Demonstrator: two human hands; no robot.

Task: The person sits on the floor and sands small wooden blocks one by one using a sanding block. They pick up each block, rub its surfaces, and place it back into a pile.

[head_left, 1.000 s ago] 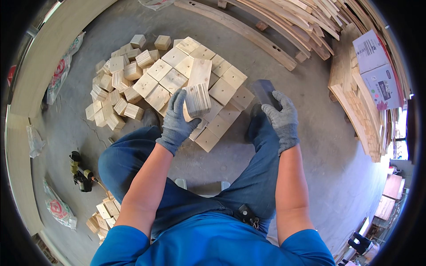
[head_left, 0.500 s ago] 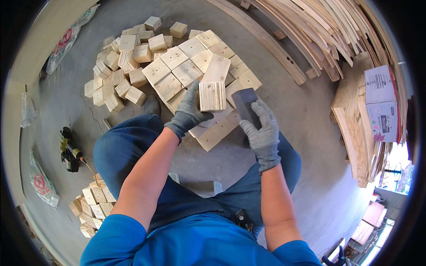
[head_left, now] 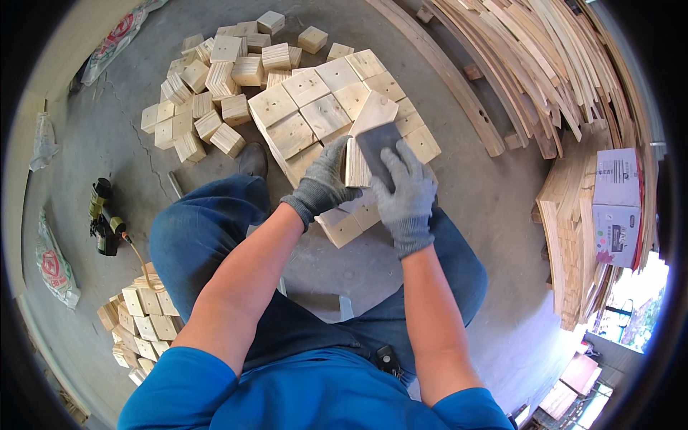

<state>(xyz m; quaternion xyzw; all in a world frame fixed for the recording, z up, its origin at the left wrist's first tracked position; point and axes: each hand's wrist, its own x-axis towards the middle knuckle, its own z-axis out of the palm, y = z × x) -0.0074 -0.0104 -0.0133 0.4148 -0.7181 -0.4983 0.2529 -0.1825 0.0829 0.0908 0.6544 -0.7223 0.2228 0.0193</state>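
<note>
My left hand (head_left: 326, 179), in a grey knit glove, is closed on the side of a wooden block (head_left: 357, 166) with layered, striped edges. In my gloved right hand (head_left: 407, 192) is a dark grey rectangular sanding block (head_left: 375, 147). It lies tilted against the wooden block and covers part of its right side and top. Below both hands, square wooden blocks (head_left: 322, 115) stand close together in a raised, flat-topped group. Another pale wooden piece (head_left: 378, 109) shows just beyond the held block; how the two relate is partly hidden.
Loose wooden blocks (head_left: 223, 79) are heaped at the far left. A second stack of blocks (head_left: 143, 315) stands by my left knee, near a nail gun (head_left: 104, 218) with a hose. Long boards (head_left: 502, 64), stacked timber (head_left: 570, 236) and a carton (head_left: 618, 208) line the right.
My right hand has moved left and brought the sanding block from beside the wooden block onto it. The left hand has turned the block slightly. The whole view has shifted a little.
</note>
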